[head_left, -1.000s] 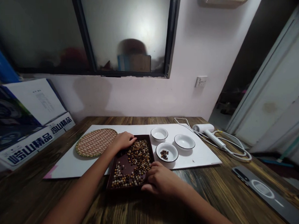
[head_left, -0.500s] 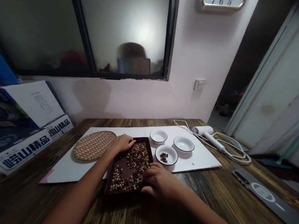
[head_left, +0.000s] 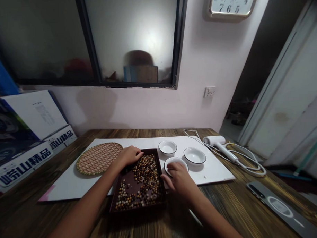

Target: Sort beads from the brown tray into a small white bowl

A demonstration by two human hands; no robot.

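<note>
A dark red tray (head_left: 129, 179) full of small brown, yellow and white beads (head_left: 147, 171) stands on the wooden table, partly over a white board. My left hand (head_left: 130, 155) grips the tray's far left edge, thumb on the rim. Over the nearest white bowl (head_left: 185, 163) is my right hand (head_left: 177, 174), its fingers bent over the bowl and its thumb apart, near the tray's right edge. Whether anything is between its fingertips is hidden, and so are the bowl's contents. Two more white bowls, one behind (head_left: 167, 147) and one to the right (head_left: 194, 155), look empty.
A round woven mat (head_left: 99, 158) lies left on the white board (head_left: 72, 184). On the right are a white hair dryer (head_left: 222, 146) with its cord and a grey phone (head_left: 281, 208). Boxes (head_left: 38, 116) stand at the left edge, below the window.
My right hand has moved from the tray's right edge up and right to the nearest bowl, now covering the dark beads seen in it. My left hand stays on the tray.
</note>
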